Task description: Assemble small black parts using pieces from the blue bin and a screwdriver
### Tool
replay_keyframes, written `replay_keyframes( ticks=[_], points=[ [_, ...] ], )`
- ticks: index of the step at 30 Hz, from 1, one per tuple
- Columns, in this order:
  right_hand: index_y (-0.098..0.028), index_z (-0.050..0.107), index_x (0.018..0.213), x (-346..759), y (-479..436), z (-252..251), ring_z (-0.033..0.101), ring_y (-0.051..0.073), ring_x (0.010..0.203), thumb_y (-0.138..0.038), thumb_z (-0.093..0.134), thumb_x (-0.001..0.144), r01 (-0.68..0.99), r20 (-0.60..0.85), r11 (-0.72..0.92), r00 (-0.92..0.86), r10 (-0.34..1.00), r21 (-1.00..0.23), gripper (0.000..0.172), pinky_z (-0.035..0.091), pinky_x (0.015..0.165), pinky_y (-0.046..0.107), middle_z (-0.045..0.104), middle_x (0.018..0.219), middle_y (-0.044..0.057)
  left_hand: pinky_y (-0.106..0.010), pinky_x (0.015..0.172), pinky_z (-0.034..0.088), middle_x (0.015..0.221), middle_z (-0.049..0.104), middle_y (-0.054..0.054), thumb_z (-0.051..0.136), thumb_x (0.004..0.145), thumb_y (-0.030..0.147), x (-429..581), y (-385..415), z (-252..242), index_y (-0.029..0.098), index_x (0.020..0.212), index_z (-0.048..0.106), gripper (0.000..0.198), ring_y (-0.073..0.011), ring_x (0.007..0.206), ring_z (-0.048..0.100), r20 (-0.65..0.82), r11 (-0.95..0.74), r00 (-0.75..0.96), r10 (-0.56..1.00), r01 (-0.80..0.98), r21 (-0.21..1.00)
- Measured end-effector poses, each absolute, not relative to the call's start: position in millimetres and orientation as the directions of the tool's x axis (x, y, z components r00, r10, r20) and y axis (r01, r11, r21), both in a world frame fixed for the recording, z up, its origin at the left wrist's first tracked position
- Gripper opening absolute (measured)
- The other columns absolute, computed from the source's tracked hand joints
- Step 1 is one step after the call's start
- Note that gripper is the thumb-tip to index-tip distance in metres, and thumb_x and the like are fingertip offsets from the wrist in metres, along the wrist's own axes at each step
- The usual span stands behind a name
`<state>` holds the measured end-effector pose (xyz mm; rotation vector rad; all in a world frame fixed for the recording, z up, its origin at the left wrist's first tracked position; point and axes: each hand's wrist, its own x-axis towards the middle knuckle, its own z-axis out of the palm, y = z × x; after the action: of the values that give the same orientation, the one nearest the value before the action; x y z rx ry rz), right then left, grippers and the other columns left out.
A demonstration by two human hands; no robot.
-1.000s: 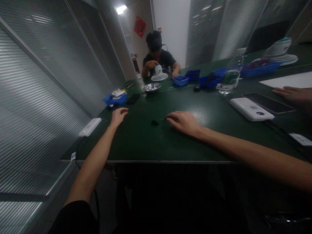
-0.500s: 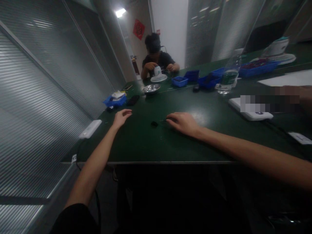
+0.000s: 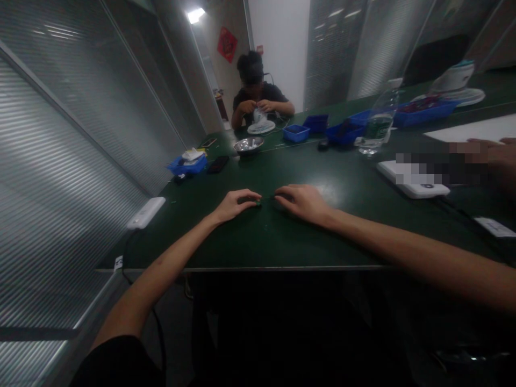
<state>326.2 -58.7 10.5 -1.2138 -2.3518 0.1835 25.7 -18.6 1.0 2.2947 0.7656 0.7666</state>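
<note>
Beyond the near edge of the green table (image 3: 229,244), a small dark piece (image 3: 258,202) is being met by the left hand (image 3: 236,205), whose thumb and fingers are being curved around it; whether it is being pinched or only touched cannot be told. Just beside it, the right hand (image 3: 304,203) is being held with bent fingers; a thin piece (image 3: 271,198) is being shown at its fingertips, but their grip on it cannot be told. On the left side of the table, a white box (image 3: 147,213) is being supported, and on the right another white box (image 3: 411,180) is being partly blurred out near a co-worker's hand (image 3: 500,157). Farther off, a phone (image 3: 218,164) is being flanked by a blue tray (image 3: 189,167), while a bottle (image 3: 377,131) is being stood upright to the right. Beyond the phone, a metal bowl (image 3: 243,152) is being seen. At the far end, a white fan (image 3: 261,128) is being handled by a seated person (image 3: 241,107).
</note>
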Motion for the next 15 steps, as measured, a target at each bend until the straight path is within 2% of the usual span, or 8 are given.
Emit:
replay_keyframes(
  ticks=[4,7,11,13,15],
  points=[
    [-0.020,0.074,0.130,326.2,-60.4,12.6,0.073,0.024,0.097,-0.043,0.050,0.110,0.723,0.349,0.600,-0.495,0.795,-0.341,0.039,0.055,0.083,0.036,0.078,0.122,0.010,-0.041,0.105,0.054,0.120,0.077,-0.010,0.073,0.097,0.034,5.7,2.8,-4.3,0.020,0.130,0.075,0.035,-0.0242,0.113,0.071,0.329,-0.621,0.593,0.735,0.392,0.679],
    [-0.020,0.074,0.130,326.5,-59.8,12.4,0.073,0.024,0.096,-0.044,0.050,0.110,0.719,0.351,0.604,-0.498,0.793,-0.344,0.039,0.055,0.083,0.037,0.078,0.122,0.010,-0.042,0.106,0.054,0.120,0.078,-0.010,0.077,0.092,0.031,-30.1,28.5,-9.9,0.020,0.127,0.076,0.037,-0.0254,0.112,0.073,0.344,-0.540,0.436,0.832,0.491,0.683],
    [-0.020,0.073,0.131,327.3,-58.0,10.3,0.073,0.024,0.095,-0.045,0.049,0.110,0.716,0.346,0.608,-0.506,0.790,-0.343,0.040,0.055,0.081,0.036,0.078,0.122,0.010,-0.039,0.102,0.055,0.108,0.080,-0.009,0.078,0.085,0.020,-102.1,57.3,-14.8,0.017,0.116,0.080,0.032,-0.0247,0.102,0.075,0.361,-0.268,0.018,0.933,0.704,0.658],
    [-0.020,0.073,0.131,327.6,-57.9,9.8,0.074,0.024,0.097,-0.045,0.049,0.110,0.714,0.346,0.612,-0.510,0.788,-0.340,0.041,0.056,0.084,0.036,0.078,0.122,0.010,-0.036,0.101,0.055,0.102,0.080,-0.007,0.079,0.079,0.012,-137.3,64.0,-15.9,0.017,0.109,0.081,0.031,-0.0225,0.099,0.075,0.348,-0.061,-0.273,0.897,0.703,0.708],
    [-0.020,0.073,0.131,327.6,-58.5,10.1,0.074,0.025,0.099,-0.045,0.049,0.110,0.715,0.344,0.611,-0.511,0.788,-0.340,0.040,0.056,0.086,0.037,0.078,0.122,0.010,-0.037,0.099,0.057,0.099,0.079,-0.010,0.076,0.077,0.009,-164.6,65.7,-16.7,0.013,0.105,0.079,0.029,-0.0237,0.098,0.075,0.343,0.032,-0.407,0.846,0.681,0.732]
  ],
)
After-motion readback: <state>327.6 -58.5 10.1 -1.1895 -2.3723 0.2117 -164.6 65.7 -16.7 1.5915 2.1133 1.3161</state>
